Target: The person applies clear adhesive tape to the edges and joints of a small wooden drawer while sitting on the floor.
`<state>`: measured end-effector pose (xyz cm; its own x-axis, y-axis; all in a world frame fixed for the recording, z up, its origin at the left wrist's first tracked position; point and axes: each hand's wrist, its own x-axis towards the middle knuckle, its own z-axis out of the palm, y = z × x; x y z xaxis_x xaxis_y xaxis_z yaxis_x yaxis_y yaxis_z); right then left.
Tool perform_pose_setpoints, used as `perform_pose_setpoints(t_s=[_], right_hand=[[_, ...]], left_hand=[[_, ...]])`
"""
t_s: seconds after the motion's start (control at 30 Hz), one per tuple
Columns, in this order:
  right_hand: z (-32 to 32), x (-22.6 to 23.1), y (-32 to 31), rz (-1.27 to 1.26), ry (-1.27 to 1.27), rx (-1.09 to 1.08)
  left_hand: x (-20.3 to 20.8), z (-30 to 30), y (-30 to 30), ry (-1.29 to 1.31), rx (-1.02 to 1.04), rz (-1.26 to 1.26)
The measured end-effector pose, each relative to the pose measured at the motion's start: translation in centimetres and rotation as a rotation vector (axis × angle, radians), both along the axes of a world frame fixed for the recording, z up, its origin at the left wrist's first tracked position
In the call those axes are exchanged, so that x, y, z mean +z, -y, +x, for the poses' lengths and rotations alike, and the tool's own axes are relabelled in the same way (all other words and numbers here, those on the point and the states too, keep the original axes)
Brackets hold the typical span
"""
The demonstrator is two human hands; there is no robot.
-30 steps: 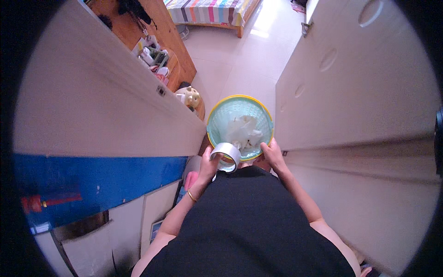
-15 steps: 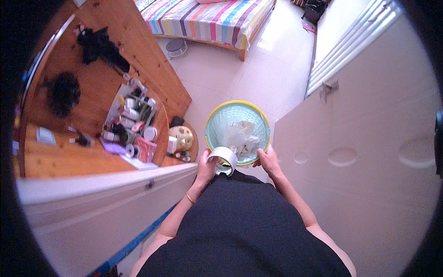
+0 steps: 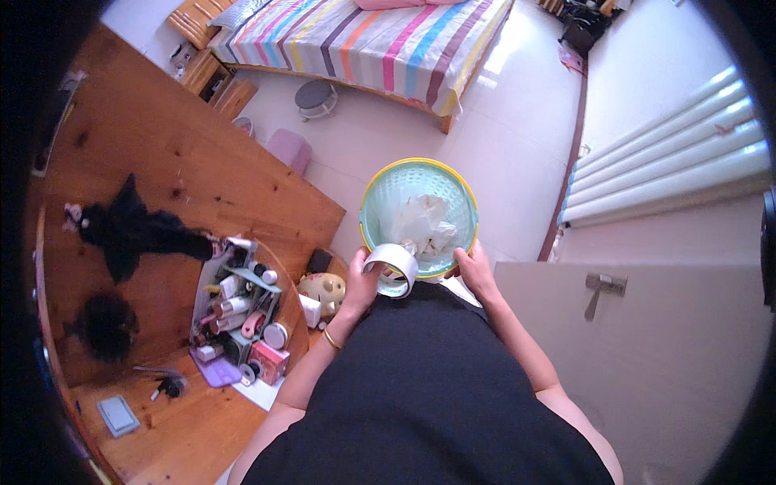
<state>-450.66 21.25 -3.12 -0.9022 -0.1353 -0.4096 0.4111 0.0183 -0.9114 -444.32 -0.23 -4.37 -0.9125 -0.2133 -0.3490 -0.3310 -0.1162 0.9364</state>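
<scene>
In front of my body I carry a pale green plastic wastebasket (image 3: 373,198) with a woven-look wall and a yellow rim. Crumpled white tissue and thin plastic (image 3: 428,222) lie inside it. My left hand (image 3: 360,283) is closed at the near left of the rim. It also grips a wide white ring (image 3: 391,259), like a roll of tape, that overlaps the basket's near edge. At the near right, my right hand (image 3: 475,273) grips the rim, thumb on top. The fingertips of both hands are partly hidden under the basket.
To the left, a wooden desk (image 3: 145,380) bears an organizer with bottles (image 3: 234,307) and a yellow piggy bank (image 3: 323,293). At right stands a pale door with a metal handle (image 3: 605,284). Ahead are a striped bed (image 3: 339,40), a grey stool (image 3: 315,99) and a pink bin (image 3: 289,151).
The room has shifted around me as I moved forward through the doorway; more of the bed, desk and curtain shows. Both hands keep hold of the wastebasket, and the white ring stays in my left.
</scene>
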Motion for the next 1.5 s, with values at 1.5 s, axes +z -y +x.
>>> perform_pose_setpoints(t_s=[1.5], right_hand=[[-64.6, -1.0, 49.7, 0.135, 0.056, 0.901]], left_hand=[[0.4, -50.2, 38.0, 0.106, 0.795, -0.134]])
